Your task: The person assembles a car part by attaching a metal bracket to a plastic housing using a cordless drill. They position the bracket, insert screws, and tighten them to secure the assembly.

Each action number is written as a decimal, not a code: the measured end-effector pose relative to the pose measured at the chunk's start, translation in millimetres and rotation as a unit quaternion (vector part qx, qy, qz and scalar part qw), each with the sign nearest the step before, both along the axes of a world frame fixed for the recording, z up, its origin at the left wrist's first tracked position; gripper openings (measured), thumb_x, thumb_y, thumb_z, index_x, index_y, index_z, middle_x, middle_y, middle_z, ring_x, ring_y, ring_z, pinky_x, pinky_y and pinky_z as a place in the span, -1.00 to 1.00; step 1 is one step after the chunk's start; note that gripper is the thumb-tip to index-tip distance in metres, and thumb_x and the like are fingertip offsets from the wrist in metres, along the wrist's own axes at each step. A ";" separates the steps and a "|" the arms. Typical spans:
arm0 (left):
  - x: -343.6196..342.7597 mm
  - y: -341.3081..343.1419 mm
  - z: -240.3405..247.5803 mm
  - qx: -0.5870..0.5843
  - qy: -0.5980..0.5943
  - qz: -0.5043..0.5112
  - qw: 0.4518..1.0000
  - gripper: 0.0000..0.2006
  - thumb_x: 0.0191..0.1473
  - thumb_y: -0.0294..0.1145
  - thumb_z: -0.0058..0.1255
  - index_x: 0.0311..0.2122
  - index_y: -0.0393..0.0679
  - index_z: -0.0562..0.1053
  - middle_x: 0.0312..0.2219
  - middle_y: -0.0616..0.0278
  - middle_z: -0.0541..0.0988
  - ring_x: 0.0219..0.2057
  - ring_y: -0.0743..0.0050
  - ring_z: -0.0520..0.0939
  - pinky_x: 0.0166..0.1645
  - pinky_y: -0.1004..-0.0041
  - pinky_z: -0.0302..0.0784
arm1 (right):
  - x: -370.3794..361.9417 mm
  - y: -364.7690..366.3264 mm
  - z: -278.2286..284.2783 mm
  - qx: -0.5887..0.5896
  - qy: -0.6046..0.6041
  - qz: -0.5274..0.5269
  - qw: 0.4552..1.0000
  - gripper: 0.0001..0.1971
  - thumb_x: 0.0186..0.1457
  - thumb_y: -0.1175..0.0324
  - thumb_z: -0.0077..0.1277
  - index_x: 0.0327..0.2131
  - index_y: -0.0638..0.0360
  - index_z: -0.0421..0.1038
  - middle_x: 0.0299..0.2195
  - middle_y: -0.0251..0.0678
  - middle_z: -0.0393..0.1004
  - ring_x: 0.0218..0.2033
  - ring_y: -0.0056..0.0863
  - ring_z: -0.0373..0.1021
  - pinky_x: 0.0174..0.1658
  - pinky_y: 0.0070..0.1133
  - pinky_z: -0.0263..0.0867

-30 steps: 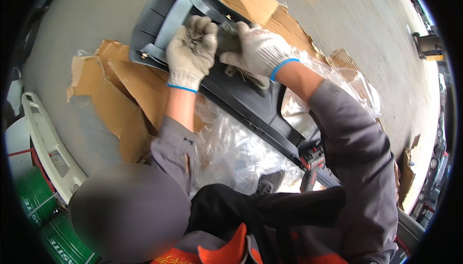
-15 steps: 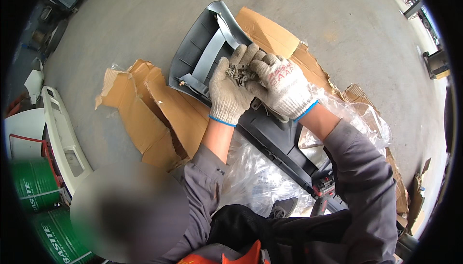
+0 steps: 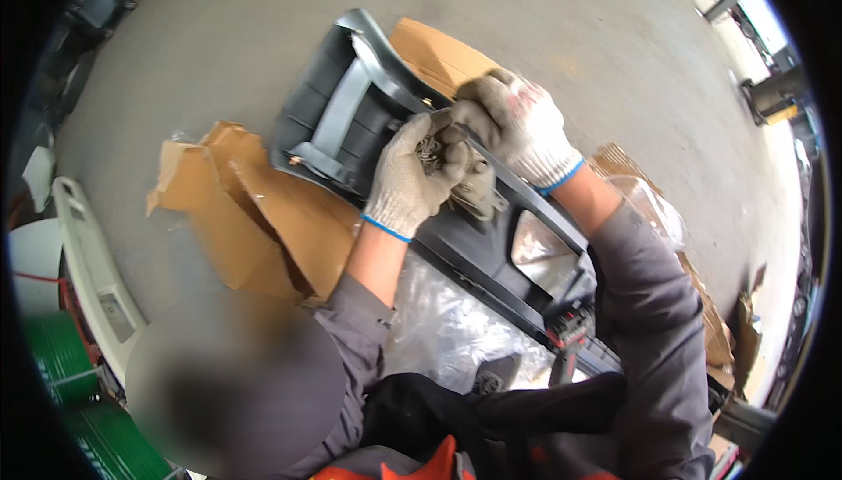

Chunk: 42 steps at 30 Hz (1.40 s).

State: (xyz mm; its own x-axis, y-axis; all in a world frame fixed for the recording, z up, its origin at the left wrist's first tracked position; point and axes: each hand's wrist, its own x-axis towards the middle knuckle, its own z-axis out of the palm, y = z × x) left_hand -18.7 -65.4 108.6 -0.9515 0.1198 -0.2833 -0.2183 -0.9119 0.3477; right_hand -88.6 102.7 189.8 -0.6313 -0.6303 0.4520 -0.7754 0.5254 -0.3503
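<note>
My left hand, in a white knitted glove, is curled round a bunch of small metal clips or fasteners. Just right of it, my gloved right hand is closed above the panel's far edge; whatever its fingers pinch is hidden. Under both hands lies a long black plastic panel, its ribbed inner side up. A silvery grey strip spans its wide far-left end. Below my left fingers a beige-grey bracket rests at the panel.
Torn cardboard and crumpled clear plastic lie under the panel. A red and black power tool sits by its near end. Green drums and a cream-coloured long part stand at left. A blurred patch covers the lower left.
My right hand has drawn away from the clips, up and to the right. My left fingers have curled in over the clips. The whole view has shifted slightly.
</note>
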 end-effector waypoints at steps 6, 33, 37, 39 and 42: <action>18.4 37.3 1.3 0.000 0.046 -0.153 0.987 -0.60 0.43 -0.02 -0.15 -0.16 -0.19 0.50 -0.55 0.34 0.45 -0.72 0.73 0.23 -0.68 0.66 0.04 | 16.2 43.9 -2.1 0.016 -0.096 0.074 0.993 -0.82 0.13 0.29 0.13 -0.21 0.11 0.52 -0.32 -0.10 0.57 -0.24 -0.03 0.54 -0.22 -0.25 0.46; 84.6 122.6 -99.3 -0.039 -0.147 -0.338 0.929 -0.84 0.33 -0.31 0.01 -0.17 -0.19 0.50 -0.55 0.39 0.46 -0.66 0.73 0.28 -0.65 0.64 0.06 | 349.1 221.7 -137.7 -0.587 -0.401 -0.468 0.526 -0.53 0.21 0.57 0.00 0.21 0.20 0.34 0.01 -0.27 0.54 0.00 -0.48 0.45 0.12 -0.55 0.35; 87.3 127.7 -101.3 -0.035 -0.158 -0.314 0.935 -0.83 0.32 -0.29 0.02 -0.17 -0.16 0.48 -0.51 0.41 0.47 -0.65 0.72 0.27 -0.63 0.65 0.06 | 326.8 215.4 -78.4 -0.379 -0.333 -0.630 0.591 -0.54 0.03 0.72 0.00 0.06 0.35 0.49 -0.18 -0.27 0.60 -0.27 -0.55 0.50 -0.14 -0.55 0.44; 87.0 128.6 -101.0 -0.020 -0.162 -0.315 0.935 -0.84 0.32 -0.27 0.03 -0.18 -0.14 0.47 -0.51 0.43 0.47 -0.64 0.72 0.28 -0.63 0.65 0.08 | 333.9 240.6 -70.0 -0.431 -0.345 -0.595 0.584 -0.56 -0.01 0.56 0.10 0.02 0.39 0.50 -0.26 -0.20 0.60 -0.34 -0.47 0.50 -0.24 -0.53 0.44; 86.2 132.1 -100.0 -0.017 -0.165 -0.302 0.939 -0.83 0.32 -0.25 0.04 -0.17 -0.12 0.47 -0.51 0.46 0.46 -0.63 0.73 0.28 -0.62 0.66 0.09 | 329.3 228.4 -49.8 -0.529 -0.269 -0.513 0.621 -0.44 -0.05 0.46 0.13 0.11 0.38 0.41 -0.13 -0.08 0.56 -0.31 -0.38 0.53 -0.26 -0.46 0.50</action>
